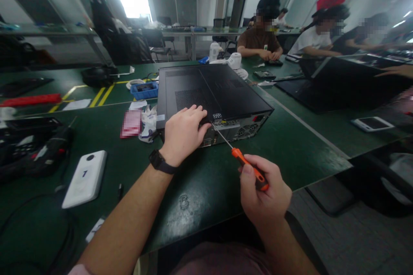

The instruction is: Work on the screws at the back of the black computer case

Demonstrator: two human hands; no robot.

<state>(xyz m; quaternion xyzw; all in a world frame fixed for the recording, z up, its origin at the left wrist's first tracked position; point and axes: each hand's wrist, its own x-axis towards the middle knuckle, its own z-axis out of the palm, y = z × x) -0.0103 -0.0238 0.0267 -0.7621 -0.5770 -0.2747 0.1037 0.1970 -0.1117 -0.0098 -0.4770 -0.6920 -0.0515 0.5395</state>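
A black desktop computer case (222,88) lies on its side on the green table, its metal rear panel facing me. My right hand (266,189) is closed around the orange and black handle of a screwdriver (237,154). The thin shaft points up and left, with its tip at the upper edge of the rear panel. My left hand (187,129) rests on the near left part of the case top, fingers stretched out, thumb close to the screwdriver tip. What lies under the left palm is hidden.
Left of the case are a blue bin (145,90), a white glove (149,122) and a pink packet (131,122). A white device marked 1 (85,178) lies nearer. A phone (372,123) is at right. Other people (261,43) sit across the table.
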